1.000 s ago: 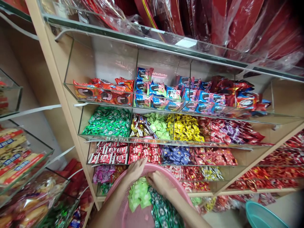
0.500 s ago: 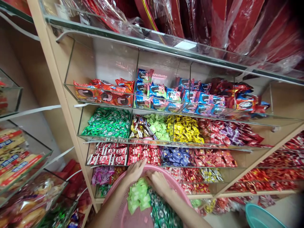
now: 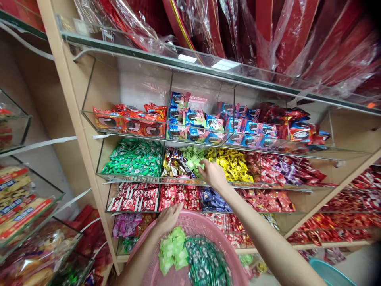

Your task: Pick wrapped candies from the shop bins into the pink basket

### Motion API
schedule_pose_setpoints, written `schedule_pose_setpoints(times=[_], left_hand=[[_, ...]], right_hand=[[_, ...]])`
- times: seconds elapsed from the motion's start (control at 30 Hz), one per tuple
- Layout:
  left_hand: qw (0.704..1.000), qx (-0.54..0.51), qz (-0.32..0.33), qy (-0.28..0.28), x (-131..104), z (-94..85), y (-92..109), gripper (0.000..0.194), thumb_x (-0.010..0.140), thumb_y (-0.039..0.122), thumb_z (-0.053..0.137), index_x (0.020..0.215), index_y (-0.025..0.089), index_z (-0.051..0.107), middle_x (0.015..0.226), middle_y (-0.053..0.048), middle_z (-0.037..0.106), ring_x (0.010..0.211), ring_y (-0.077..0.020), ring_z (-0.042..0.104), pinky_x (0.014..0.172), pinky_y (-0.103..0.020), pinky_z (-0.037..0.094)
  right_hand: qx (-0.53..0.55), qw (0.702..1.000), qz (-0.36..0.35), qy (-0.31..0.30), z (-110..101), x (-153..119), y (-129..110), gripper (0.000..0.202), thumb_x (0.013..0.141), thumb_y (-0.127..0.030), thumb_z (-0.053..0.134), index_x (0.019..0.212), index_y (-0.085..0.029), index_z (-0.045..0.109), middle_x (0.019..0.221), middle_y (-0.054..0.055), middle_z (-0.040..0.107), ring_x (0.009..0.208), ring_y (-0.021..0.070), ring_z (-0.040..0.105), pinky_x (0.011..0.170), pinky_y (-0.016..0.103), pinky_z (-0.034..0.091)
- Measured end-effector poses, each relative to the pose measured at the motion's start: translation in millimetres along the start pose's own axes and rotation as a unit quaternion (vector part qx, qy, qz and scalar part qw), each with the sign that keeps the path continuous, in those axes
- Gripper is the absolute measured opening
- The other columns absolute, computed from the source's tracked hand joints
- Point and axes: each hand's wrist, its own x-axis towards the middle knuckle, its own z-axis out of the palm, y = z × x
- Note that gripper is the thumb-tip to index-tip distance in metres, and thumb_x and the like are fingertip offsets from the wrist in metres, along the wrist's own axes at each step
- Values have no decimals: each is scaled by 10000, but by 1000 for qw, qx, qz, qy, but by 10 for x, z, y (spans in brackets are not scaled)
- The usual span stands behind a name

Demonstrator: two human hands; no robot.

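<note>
My left hand (image 3: 169, 217) is closed on the far left rim of a pink basket (image 3: 235, 254). Inside the basket lie a pile of light green packets (image 3: 174, 250) and a larger heap of dark green packets (image 3: 208, 262). My right hand (image 3: 213, 174) is at the shelf bin of light green packets (image 3: 193, 155), its thumb and fingers apart at the near edge of the pile. No packet shows between those fingers. Brown snack packets (image 3: 175, 161) lie left of the pile, and yellow packets (image 3: 236, 163) lie to its right.
Glass-fronted shelves hold green packets (image 3: 133, 157), red packets (image 3: 180, 196), blue packets (image 3: 216, 198) and blue cookie packs (image 3: 195, 117). A glass shelf edge (image 3: 149, 51) crosses above. Bread packs (image 3: 24, 206) stand at the left, and a teal basin (image 3: 329, 272) is at the lower right.
My right hand has moved up and forward, from over the basket to the shelf bin, its fingers now spread. My left hand stays at the rim.
</note>
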Motion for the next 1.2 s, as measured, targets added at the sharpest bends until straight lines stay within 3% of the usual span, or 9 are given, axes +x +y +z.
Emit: schedule_pose_setpoints(times=[0.17, 0.33, 0.47, 0.7, 0.77, 0.87, 1.0, 1.1, 1.2], left_hand=[[1000, 5, 3, 0, 19, 16, -19, 670, 881, 635, 124, 1201, 254, 572, 1270, -30, 597, 1202, -214, 519, 957, -314, 404], [1000, -3, 9, 6, 0, -7, -3, 704, 875, 651, 108, 1190, 239, 583, 1296, -48, 575, 1182, -244, 534, 952, -348, 410], [1000, 2, 7, 4, 0, -5, -7, 680, 881, 638, 113, 1179, 254, 588, 1289, -38, 581, 1188, -237, 530, 949, -337, 412], [1000, 1, -3, -2, 5, -2, 3, 683, 874, 650, 121, 1218, 257, 560, 1308, -41, 565, 1191, -236, 526, 965, -335, 398], [1000, -3, -1, -1, -3, -14, 21, 691, 872, 654, 113, 1204, 254, 567, 1300, -48, 572, 1181, -241, 532, 955, -338, 402], [1000, -2, 2, -3, -5, -26, 36, 682, 876, 646, 101, 1161, 262, 586, 1245, -48, 612, 1133, -243, 565, 928, -341, 415], [1000, 4, 4, -6, 10, -16, 28, 665, 882, 633, 98, 1161, 273, 584, 1229, -38, 622, 1117, -236, 575, 940, -335, 406], [1000, -2, 3, -5, 6, -13, 33, 665, 880, 637, 110, 1177, 268, 577, 1250, -40, 609, 1124, -243, 568, 950, -343, 402], [1000, -7, -2, 5, -19, -27, 55, 675, 873, 650, 109, 1140, 269, 598, 1213, -39, 632, 1093, -248, 585, 931, -348, 413]], right_hand=[[-58, 997, 20, -42, 10, 303, -83, 302, 872, -352, 511, 1081, -146, 582, 988, 158, 664, 915, 258, 644, 706, 295, 450], [-62, 993, 56, -82, 56, 341, -147, 272, 842, -308, 555, 1025, -120, 625, 1026, 175, 657, 968, 234, 637, 779, 287, 454], [-62, 993, 61, -76, 32, 299, -141, 260, 845, -305, 547, 1006, -119, 632, 1001, 174, 662, 956, 233, 641, 768, 284, 457], [-71, 996, 59, -11, -172, 14, -18, 321, 887, -409, 477, 1023, -139, 585, 914, 150, 663, 866, 251, 645, 665, 289, 437], [-28, 998, 60, 6, -243, -157, 35, 337, 885, -447, 469, 1017, -158, 581, 843, 114, 665, 806, 234, 638, 636, 280, 413], [121, 993, 10, -7, -252, -484, 111, 328, 876, -462, 474, 974, -169, 584, 663, 31, 626, 636, 174, 588, 573, 252, 366], [276, 947, -79, -148, 98, -927, 127, 278, 834, -431, 538, 902, -170, 608, 548, -36, 550, 494, 112, 461, 485, 224, 295], [255, 930, -109, -241, 568, -1154, 4, 179, 773, -351, 617, 793, -175, 636, 610, -15, 601, 549, 118, 491, 502, 222, 315], [210, 928, -149, -270, 990, -1249, -204, 99, 739, -268, 645, 790, -184, 658, 730, 21, 673, 655, 159, 567, 565, 241, 375]])
